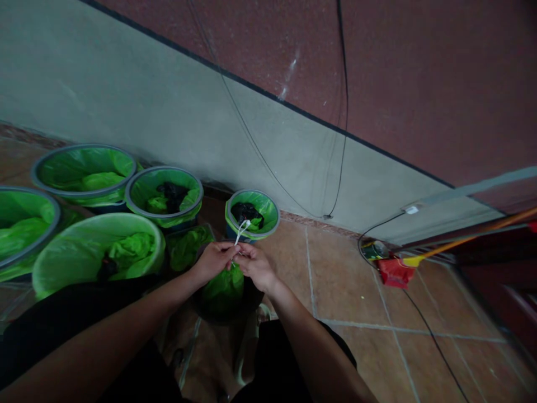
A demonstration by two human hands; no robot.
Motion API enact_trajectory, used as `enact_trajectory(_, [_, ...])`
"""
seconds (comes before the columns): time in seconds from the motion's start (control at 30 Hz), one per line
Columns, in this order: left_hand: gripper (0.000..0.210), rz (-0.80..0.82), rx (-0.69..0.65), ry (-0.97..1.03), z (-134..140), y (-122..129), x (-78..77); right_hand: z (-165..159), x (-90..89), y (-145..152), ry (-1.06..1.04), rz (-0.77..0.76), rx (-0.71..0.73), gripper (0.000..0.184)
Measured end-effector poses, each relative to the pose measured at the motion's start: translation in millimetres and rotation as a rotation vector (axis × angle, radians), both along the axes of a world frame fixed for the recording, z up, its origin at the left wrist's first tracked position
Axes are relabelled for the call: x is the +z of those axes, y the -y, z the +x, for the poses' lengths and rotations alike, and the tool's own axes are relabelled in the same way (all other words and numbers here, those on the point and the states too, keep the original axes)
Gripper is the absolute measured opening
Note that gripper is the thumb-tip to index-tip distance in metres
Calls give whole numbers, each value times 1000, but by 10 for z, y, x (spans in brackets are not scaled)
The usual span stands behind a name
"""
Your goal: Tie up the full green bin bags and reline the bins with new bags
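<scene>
Both hands meet above a dark bin (224, 318) between my legs. My left hand (215, 260) is closed in a pinch on a white drawstring (242, 229), whose loop sticks up past the fingertips. Fingers of my right hand (257, 268) are also pinched on the drawstring, touching the left fingertips. Just below them, the green garbage bag (224, 288) is gathered at its neck and hangs down into the bin. The fingers cover part of the string, so any knot in it is hidden.
Several green-lined bins stand to the left, including a pale green one (46, 268) and a grey-rimmed one (197, 187). A small lined bin (274, 221) is ahead by the wall. On the right are a red dustpan-like piece (394, 272), a yellow-orange pole (461, 240) and a black cable (436, 344).
</scene>
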State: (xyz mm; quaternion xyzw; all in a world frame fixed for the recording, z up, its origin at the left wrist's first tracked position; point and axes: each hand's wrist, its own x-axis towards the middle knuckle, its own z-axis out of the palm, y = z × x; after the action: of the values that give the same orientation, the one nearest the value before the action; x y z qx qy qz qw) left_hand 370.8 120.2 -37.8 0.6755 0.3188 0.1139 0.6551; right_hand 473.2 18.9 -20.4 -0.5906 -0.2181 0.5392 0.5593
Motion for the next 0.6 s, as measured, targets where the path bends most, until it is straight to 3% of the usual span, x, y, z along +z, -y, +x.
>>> enact_trajectory(0.23, [42, -43, 60, 11, 1, 4, -39, -42, -91, 17, -140, -3, -21, 42])
enact_trajectory(0.5, [47, -182, 218, -30, -17, 54, -104, -70, -263, -56, 250, -11, -134, 37])
enact_trajectory(0.6, [43, -253, 262, -51, -21, 48, -100, -81, -286, -37, 410, -20, -106, 36])
